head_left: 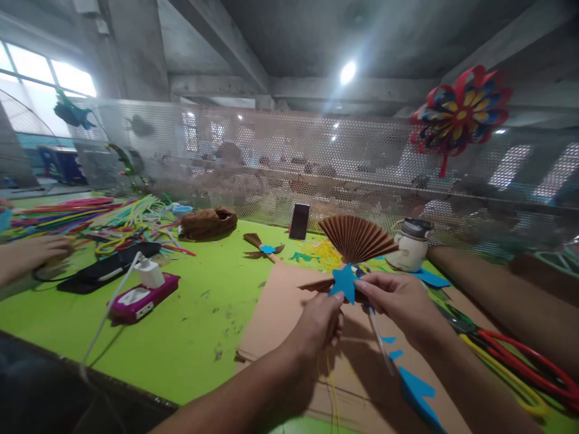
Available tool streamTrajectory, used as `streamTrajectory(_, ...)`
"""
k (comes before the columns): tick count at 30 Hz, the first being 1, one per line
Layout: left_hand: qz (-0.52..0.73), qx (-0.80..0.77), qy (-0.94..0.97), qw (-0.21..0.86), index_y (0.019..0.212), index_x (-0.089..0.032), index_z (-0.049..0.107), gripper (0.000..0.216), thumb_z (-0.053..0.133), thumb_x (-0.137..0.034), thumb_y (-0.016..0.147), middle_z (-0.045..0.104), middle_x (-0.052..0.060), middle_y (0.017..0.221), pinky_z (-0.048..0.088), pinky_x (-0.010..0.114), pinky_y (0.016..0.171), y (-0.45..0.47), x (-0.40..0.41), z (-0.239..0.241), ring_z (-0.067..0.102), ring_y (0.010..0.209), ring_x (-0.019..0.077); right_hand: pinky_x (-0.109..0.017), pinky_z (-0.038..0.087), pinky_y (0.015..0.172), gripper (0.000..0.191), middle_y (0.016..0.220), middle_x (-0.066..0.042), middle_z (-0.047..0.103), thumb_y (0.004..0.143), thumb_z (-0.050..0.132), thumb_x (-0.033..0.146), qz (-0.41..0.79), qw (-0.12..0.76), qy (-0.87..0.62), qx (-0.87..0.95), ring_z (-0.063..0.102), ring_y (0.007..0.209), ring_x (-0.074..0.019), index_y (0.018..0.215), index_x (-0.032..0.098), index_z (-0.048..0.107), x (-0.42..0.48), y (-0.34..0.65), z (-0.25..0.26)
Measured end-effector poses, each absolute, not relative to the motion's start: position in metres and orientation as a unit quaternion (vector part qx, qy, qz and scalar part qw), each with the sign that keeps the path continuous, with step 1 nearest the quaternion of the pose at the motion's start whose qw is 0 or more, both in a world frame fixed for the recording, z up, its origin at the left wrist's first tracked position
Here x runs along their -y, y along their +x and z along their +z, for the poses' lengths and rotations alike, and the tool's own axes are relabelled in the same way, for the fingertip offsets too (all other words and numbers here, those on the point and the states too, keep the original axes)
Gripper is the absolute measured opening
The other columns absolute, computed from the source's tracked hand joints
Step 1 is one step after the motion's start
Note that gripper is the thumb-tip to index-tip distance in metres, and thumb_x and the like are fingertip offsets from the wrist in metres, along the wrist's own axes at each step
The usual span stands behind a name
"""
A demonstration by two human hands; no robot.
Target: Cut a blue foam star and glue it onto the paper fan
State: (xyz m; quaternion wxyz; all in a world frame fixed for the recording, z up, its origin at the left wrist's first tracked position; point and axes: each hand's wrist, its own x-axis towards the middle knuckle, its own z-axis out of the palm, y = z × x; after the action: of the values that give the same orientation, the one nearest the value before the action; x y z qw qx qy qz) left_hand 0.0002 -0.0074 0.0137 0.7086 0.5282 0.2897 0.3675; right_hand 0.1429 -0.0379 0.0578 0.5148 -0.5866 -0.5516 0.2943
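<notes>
A blue paper star point(344, 282) lies against the middle of a brown pleated paper fan point(359, 240), whose folds spread upward and to the left. My left hand point(319, 316) pinches the star's lower left point, thumb on its face. At the star's right side, my right hand point(398, 298) grips it between thumb and fingers, partly covering the folded paper behind. A thin pale stick point(380, 340) slants down below my right hand. Under both hands are brown paper sheets point(271, 319), with blue paper scraps point(418, 386) on them. Yellow strands hang below my left hand.
Red-handled scissors point(527, 355) and a yellow-handled pair lie right. A smaller fan piece point(265, 247), phone point(299, 221), brown pouch point(208, 223) and white jar point(409, 246) stand farther back. Left are a purple power strip point(145, 298), colourful pipe cleaners point(90, 217) and another person's hand point(38, 256).
</notes>
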Motion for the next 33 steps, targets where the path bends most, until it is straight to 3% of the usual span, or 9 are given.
streamTrajectory(13,0.372,-0.317,0.565,0.665,0.082,-0.017,0.05,0.043,0.044,-0.06,0.08,0.045,-0.004,0.057,0.027,0.02,0.042,-0.001,0.006,0.009,0.038,0.042,0.0066,-0.023,0.034,0.047,0.029,0.053,-0.001,0.058,0.073,0.06,0.041,0.218,0.48,-0.603,0.599,0.046,0.049,-0.0112,0.063,0.014,0.063,0.037,0.143,0.055)
streamTrajectory(18,0.352,-0.33,0.569,0.666,0.083,-0.018,0.05,0.049,0.044,-0.066,0.076,0.045,-0.005,0.054,0.028,0.021,0.04,0.003,-0.003,0.002,0.039,0.038,0.0074,-0.023,0.031,0.046,0.028,0.051,0.001,0.053,0.072,0.06,0.041,0.226,0.486,-0.605,0.589,0.042,0.047,-0.0102,0.064,0.014,0.063,0.037,0.142,0.053)
streamTrajectory(29,0.357,-0.323,0.565,0.67,0.075,-0.018,0.046,0.044,0.044,-0.061,0.079,0.045,-0.005,0.056,0.027,0.019,0.039,0.001,0.0,0.005,0.039,0.04,0.0064,-0.023,0.03,0.046,0.028,0.047,0.003,0.048,0.071,0.06,0.042,0.24,0.501,-0.598,0.579,0.042,0.046,-0.0108,0.059,0.016,0.059,0.034,0.141,0.048)
streamTrajectory(33,0.357,-0.322,0.56,0.674,0.076,-0.018,0.047,0.042,0.044,-0.06,0.08,0.045,-0.005,0.055,0.026,0.019,0.039,0.001,-0.001,0.004,0.038,0.04,0.0063,-0.025,0.036,0.05,0.028,0.053,-0.001,0.057,0.073,0.059,0.041,0.193,0.473,-0.618,0.597,0.049,0.051,-0.0139,0.062,0.016,0.063,0.039,0.142,0.053)
